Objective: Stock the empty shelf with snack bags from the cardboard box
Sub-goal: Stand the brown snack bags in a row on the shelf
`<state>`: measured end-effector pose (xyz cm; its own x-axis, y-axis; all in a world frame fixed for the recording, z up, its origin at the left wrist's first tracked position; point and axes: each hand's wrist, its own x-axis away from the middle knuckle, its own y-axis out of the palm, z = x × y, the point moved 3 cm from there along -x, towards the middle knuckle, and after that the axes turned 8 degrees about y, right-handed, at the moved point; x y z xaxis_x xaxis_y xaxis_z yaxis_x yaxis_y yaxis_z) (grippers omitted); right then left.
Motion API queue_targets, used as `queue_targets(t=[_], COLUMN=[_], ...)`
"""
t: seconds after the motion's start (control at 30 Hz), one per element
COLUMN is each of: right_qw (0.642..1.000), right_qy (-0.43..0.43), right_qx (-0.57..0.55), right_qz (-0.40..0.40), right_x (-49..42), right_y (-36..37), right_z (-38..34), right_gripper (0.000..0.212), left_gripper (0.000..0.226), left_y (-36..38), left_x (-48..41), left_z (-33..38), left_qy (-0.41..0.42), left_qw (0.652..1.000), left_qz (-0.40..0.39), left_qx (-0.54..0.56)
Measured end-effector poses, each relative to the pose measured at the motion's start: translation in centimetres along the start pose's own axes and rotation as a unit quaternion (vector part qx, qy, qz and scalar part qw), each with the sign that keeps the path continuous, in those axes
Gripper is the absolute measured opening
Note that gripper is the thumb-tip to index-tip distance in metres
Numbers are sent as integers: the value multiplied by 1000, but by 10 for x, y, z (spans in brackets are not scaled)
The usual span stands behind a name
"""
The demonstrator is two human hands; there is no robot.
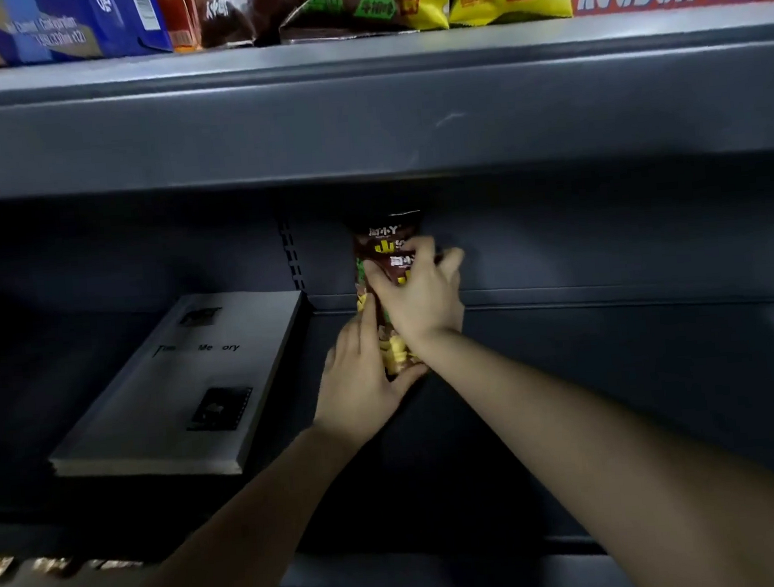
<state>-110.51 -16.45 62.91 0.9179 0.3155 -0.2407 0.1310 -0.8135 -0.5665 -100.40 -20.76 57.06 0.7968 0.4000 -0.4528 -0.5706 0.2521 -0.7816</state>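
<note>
Two hands close on two brown snack bags [388, 247] standing on the shelf [613, 368]: left hand [364, 383] low, right hand [422, 299] above; one grey book [175, 388] left.

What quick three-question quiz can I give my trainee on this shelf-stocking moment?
1. True or false: both hands are on the brown snack bags.
2. What lies on the dark shelf to the left of the bags? A) a grey book B) a drink can C) a cardboard box
3. Fill in: the bags being placed stand ____ against the back of the shelf.

Key:
1. True: the left hand steadies the bottom and the right hand has its grip higher up.
2. A, the grey book.
3. Upright.
</note>
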Motion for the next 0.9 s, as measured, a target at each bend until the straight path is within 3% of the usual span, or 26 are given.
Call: queue_targets(t=[0.27,0.53,0.6,0.73,0.8,0.9], right_qw=[994,994,995,970,950,931], right_qy=[-15,93,55,-188,-266,-287], right_qx=[89,61,88,133,160,218], right_qz=[63,-12,2,82,32,-47], right_x=[-11,-24,-22,-13,-15,-20], right_y=[18,31,26,9,8,17], right_z=[-16,-17,-17,-12,-5,6], right_gripper=[67,79,82,73,66,60], left_gripper=[103,105,108,119,116,113], left_y=[5,6,5,2,4,13], left_x=[-16,-22,-23,-23,-26,-32], left_z=[-13,-28,-25,-15,-11,-7], left_qy=[-43,-30,-44,-70,-62,-84], left_qw=[998,996,996,997,997,996], left_qz=[-31,-46,-58,-39,-25,-23], left_qx=[17,65,56,-18,-26,0])
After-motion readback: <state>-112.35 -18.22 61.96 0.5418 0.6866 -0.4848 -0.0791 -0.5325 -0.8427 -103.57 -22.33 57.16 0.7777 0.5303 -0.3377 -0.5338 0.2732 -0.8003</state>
